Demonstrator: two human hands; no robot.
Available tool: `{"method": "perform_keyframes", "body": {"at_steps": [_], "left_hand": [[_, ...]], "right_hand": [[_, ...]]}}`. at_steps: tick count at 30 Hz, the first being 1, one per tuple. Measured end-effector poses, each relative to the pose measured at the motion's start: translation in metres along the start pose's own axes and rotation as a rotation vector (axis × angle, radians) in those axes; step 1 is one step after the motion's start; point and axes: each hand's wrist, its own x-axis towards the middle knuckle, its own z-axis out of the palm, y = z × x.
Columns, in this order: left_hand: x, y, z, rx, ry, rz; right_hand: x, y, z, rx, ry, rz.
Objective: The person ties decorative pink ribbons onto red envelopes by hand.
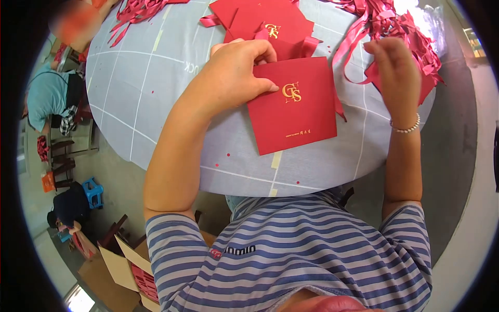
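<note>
My left hand grips the upper left edge of a red card-like bag with gold lettering, its thumb on the front face. Red ribbon shows at the bag's top and hangs down past its right edge. My right hand, wearing a beaded bracelet, is raised at the right with thumb and forefinger pinched at the end of a red ribbon. Behind the held bag, more red bags lie overlapping. Another red piece lies partly behind my right hand.
Piles of red ribbon lie at the far left and far right of the round table with a grey checked cloth. At left are other people, a blue stool, chairs and an open cardboard box with red items.
</note>
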Motion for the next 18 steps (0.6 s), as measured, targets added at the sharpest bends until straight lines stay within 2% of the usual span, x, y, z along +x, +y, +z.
{"method": "perform_keyframes", "body": {"at_steps": [1, 2, 5, 7, 9, 11, 14, 17, 18], "left_hand": [[0.0, 0.0, 0.001, 0.019, 0.013, 0.028], [0.001, 0.001, 0.002, 0.039, 0.024, 0.057], [0.0, 0.006, -0.001, 0.043, 0.033, 0.098], [0.0, 0.003, 0.0, 0.026, 0.046, 0.106], [0.0, 0.002, -0.001, 0.01, 0.058, 0.108], [0.0, 0.003, -0.004, 0.003, 0.049, 0.086], [0.0, -0.004, -0.007, 0.136, 0.134, 0.171], [0.001, -0.003, -0.007, 0.033, 0.065, 0.077], [0.002, -0.006, -0.006, 0.036, 0.061, 0.07]], "right_hand": [[0.006, -0.013, 0.003, 0.245, 0.026, 0.06], [0.01, -0.028, 0.003, 0.272, -0.106, 0.051], [0.01, -0.063, 0.033, 0.091, -0.475, 0.026], [0.012, -0.055, 0.062, -0.013, -0.418, -0.222], [0.015, -0.06, 0.064, -0.015, -0.45, -0.21], [0.017, -0.064, 0.061, 0.036, -0.644, 0.062], [0.014, -0.042, 0.062, 0.082, -0.545, 0.093], [0.01, -0.026, 0.066, 0.191, -0.528, 0.166], [0.007, -0.025, 0.07, 0.321, -0.496, 0.203]]}}
